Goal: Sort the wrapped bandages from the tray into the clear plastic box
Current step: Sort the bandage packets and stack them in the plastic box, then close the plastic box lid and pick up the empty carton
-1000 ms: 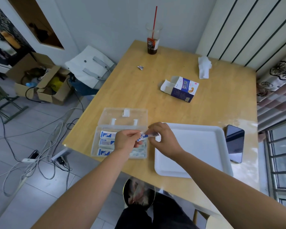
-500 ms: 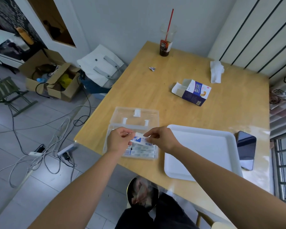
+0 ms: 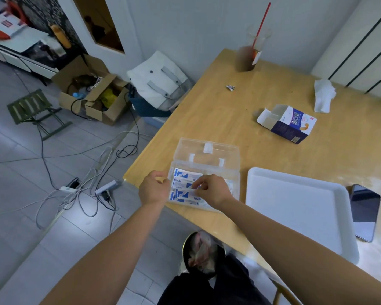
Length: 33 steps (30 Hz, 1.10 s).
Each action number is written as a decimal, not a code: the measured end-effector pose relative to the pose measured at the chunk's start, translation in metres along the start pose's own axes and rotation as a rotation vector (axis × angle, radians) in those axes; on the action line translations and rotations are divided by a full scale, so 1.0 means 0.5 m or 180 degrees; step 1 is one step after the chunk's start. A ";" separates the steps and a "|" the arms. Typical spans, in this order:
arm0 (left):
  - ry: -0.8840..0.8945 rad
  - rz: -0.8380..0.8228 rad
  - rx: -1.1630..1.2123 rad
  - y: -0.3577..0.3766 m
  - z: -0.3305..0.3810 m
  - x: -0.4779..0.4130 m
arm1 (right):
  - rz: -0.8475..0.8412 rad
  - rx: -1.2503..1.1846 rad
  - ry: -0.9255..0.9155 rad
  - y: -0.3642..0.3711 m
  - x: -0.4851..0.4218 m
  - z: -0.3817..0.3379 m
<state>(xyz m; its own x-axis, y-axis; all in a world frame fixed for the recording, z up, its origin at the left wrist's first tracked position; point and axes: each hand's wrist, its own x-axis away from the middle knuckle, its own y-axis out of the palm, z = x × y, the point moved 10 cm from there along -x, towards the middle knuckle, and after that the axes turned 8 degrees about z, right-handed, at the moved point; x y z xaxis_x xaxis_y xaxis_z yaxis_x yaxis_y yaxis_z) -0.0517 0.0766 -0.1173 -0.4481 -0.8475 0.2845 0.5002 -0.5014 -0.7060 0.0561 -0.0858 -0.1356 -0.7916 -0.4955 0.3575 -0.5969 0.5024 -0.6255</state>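
One paper-wrapped bandage pinched by right hand fingers, in clear rectangular box, left hand fingers unclear.

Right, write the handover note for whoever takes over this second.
Left hand: fingers curled at the left end of the clear plastic box; grip unclear.
Right hand: pinches a wrapped bandage low in the box.
Done: several bandages lie in the box; the tray shows none.
Left: let go of this one, then probably shut the open lid.
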 end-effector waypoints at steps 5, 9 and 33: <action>-0.0010 -0.0142 -0.0013 0.007 -0.011 -0.002 | -0.0091 0.0301 -0.0062 0.050 0.002 -0.001; 0.0037 -0.0215 -0.0002 0.009 -0.011 -0.007 | -0.0208 0.0721 -0.0344 0.055 0.006 -0.009; 0.0271 -0.0043 -0.0023 0.038 0.045 -0.029 | 0.1093 -0.2995 0.1204 -0.184 0.005 0.173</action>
<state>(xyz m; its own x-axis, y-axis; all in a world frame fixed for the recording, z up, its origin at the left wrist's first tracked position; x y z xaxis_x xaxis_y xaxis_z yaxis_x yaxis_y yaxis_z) -0.0189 0.0756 -0.1202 -0.5162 -0.8227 0.2381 0.4885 -0.5111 -0.7072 0.1204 -0.1945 -0.1371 -0.8290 -0.0530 0.5568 -0.0672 0.9977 -0.0050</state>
